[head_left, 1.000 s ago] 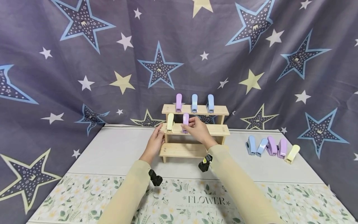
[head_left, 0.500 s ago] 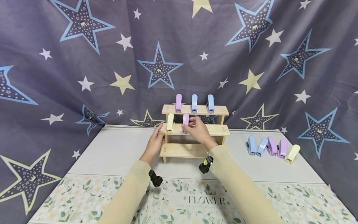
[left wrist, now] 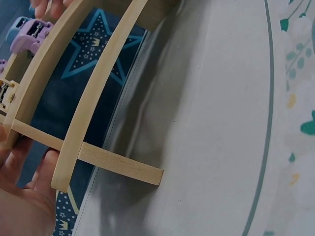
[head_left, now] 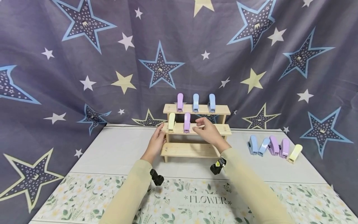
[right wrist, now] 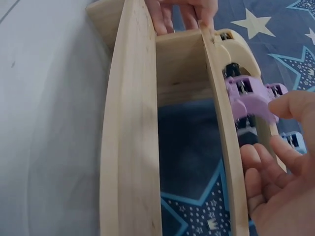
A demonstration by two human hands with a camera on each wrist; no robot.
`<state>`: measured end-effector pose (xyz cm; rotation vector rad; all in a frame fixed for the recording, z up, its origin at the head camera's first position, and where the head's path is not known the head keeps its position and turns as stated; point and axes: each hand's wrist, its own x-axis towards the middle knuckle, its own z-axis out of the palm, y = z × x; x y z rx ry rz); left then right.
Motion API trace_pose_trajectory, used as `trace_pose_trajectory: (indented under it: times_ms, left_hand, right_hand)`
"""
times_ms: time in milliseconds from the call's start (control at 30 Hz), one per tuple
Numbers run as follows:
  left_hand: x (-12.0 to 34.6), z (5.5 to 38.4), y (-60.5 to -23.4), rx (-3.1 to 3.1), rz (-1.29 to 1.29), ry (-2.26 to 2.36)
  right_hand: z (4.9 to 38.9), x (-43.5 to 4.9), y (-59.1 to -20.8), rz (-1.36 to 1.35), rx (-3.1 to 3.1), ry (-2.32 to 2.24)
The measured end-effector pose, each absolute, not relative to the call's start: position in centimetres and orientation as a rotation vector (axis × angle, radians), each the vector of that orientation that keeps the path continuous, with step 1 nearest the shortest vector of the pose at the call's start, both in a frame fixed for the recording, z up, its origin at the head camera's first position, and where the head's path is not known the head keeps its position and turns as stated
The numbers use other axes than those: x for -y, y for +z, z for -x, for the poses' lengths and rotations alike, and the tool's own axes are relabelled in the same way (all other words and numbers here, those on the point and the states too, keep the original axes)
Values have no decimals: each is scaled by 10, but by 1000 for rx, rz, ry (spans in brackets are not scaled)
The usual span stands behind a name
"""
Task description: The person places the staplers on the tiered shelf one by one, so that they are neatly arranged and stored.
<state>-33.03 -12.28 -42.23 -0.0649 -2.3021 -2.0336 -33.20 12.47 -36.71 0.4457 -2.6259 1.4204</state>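
Table (head_left: pixel 114 146), near right edge: I count five staplers (head_left: pixel 273 145); rack (head_left: pixel 190 150), another five; left hand (head_left: pixel 155 143) grips it, right hand (head_left: pixel 210 132) relaxed, empty

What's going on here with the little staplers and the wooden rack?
A person's left hand grips the left end of the three-tier wooden rack, at its middle shelf. The right hand is just right of a purple stapler standing there, apparently not holding it. A yellow stapler stands left of that one. Three staplers stand on the top shelf; five more are on the table, right of the rack.
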Motion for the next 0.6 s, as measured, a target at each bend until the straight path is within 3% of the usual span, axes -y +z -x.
trace_pose_trajectory:
  times_ms: [600]
  left_hand:
    - [121,329,-421,2301,54,-2040]
  right_hand:
    - [303,-202,-356,-440,2682,1300]
